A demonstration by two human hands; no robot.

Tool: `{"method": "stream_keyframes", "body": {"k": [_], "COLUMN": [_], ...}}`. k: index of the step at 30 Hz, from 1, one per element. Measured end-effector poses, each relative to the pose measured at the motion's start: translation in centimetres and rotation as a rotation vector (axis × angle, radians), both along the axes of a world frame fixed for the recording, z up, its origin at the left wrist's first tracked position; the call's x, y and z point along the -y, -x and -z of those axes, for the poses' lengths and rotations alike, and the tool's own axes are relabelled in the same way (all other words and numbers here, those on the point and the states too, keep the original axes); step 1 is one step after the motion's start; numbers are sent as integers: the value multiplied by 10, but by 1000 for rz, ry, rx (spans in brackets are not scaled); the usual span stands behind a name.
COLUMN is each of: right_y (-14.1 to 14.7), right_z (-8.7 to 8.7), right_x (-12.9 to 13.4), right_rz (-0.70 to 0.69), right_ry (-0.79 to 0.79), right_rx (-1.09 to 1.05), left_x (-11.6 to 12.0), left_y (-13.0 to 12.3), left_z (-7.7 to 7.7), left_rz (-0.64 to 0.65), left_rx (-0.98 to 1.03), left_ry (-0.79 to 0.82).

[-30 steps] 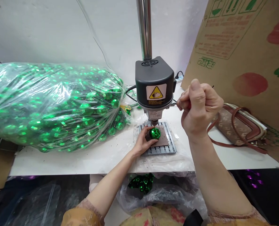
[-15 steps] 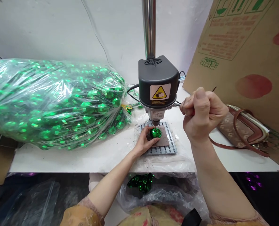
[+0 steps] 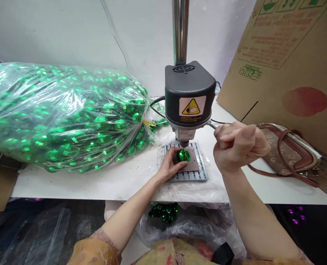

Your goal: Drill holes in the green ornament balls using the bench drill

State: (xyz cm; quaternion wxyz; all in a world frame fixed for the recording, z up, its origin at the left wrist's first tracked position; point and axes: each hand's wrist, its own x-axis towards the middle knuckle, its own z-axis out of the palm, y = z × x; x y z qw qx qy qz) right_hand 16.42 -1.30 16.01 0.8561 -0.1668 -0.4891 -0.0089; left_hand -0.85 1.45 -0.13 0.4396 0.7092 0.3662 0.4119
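My left hand (image 3: pixel 169 165) holds a shiny green faceted ball (image 3: pixel 183 155) down on a brown pad (image 3: pixel 194 165), which lies on a slotted metal base plate (image 3: pixel 187 177). Straight above the ball is the tip of a small bench drill press (image 3: pixel 189 94), and it looks very close to or touching the ball. The exact contact is hidden. My right hand (image 3: pixel 240 145) is a fist around the drill's feed lever (image 3: pixel 211 125), and the fingers hide the grip end.
A large clear plastic bag of green balls (image 3: pixel 64 117) fills the table's left side. A brown patterned handbag (image 3: pixel 288 151) and a cardboard sheet (image 3: pixel 290 55) stand on the right. Below the white table's front edge (image 3: pixel 97 193), a plastic bag holds more green balls (image 3: pixel 163 213).
My right fist has dropped and rolled over, swinging the lever downward. The left hand still holds the ball under the drill. The whole view has shifted slightly.
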Motion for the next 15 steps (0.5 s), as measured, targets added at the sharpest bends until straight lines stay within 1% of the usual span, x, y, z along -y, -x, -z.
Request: {"method": "stream_keyframes", "body": {"k": [4, 9, 15], "right_y": [-1, -2, -2], "right_z": [6, 14, 16], "right_x": [0, 1, 2], "right_rz": [0, 68, 56], "right_ry": [-30, -27, -10], "right_rx": [38, 4, 15], "left_x": [0, 1, 1], "left_y": [0, -1, -1], "left_z": [1, -1, -1], "left_rz": [-12, -12, -18], "left_rx": [8, 1, 2], "left_ry": [11, 11, 15]}}
